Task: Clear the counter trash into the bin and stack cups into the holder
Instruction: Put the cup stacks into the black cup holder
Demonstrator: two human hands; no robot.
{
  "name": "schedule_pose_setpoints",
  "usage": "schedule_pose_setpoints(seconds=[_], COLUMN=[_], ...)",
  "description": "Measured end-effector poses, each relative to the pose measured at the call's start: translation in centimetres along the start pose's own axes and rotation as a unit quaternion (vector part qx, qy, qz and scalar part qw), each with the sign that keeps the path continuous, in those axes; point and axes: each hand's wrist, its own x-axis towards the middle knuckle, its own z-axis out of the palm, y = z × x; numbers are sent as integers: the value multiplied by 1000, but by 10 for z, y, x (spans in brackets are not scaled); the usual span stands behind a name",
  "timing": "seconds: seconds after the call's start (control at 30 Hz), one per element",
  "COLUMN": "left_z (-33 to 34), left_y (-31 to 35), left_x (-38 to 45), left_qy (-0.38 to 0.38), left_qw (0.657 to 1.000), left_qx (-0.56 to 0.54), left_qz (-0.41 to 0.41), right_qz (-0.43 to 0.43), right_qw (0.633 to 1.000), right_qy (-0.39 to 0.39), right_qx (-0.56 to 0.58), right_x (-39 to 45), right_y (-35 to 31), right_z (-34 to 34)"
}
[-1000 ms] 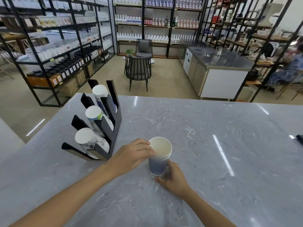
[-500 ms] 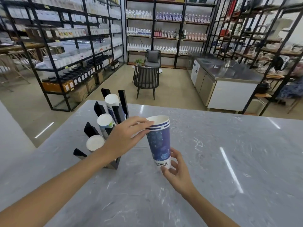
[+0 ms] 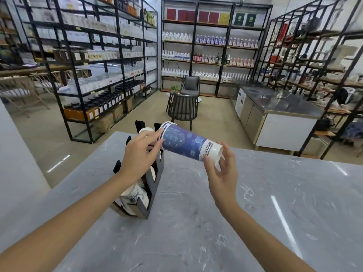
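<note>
A tall blue-patterned paper cup (image 3: 186, 143) is held in the air, lying almost sideways, rim to the left and white base to the right. My left hand (image 3: 139, 156) pinches its rim end. My right hand (image 3: 221, 169) holds the base with thumb and fingertips. Just below and behind my left hand stands the black slotted cup holder (image 3: 151, 190) on the grey marble counter (image 3: 206, 222). White cups (image 3: 135, 195) lie in its slots, partly hidden by my left hand and arm.
Past the counter's far edge are a dark chair (image 3: 182, 108), a steel-topped work unit (image 3: 279, 114) at the right, and black metal shelves (image 3: 102, 61) full of bottles around the room. No bin or trash is in view.
The cup went from standing on the counter to lifted, then tipped sideways with its rim toward the holder. Both hands rose with it. The view tilted up.
</note>
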Motion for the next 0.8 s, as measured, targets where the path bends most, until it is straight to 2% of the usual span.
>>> schedule_pose_setpoints(seconds=[0.1,0.23,0.4,0.5,0.63,0.8], left_z=[-7,-14,-24,-26,-28,-32], left_y=[-8,-17,-33,-39,-46,-54], left_x=[7,15,25,28,35,44], left_qy=[-13,-33,-68,-94,-134,-138], left_qw=[1000,999,996,990,986,986], left_qx=[11,-25,-25,-53,-48,-20], left_qz=[11,-18,-49,-90,-91,-94], right_qz=[-30,-88,-117,-123,-119,-117], right_qw=[999,995,992,990,989,985], right_qy=[-16,-31,-53,-69,-88,-110], right_qx=[-16,-26,6,6,-5,-61], right_x=[19,46,75,87,100,122], right_y=[-9,-18,-25,-28,-30,-33], right_z=[11,31,60,77,99,121])
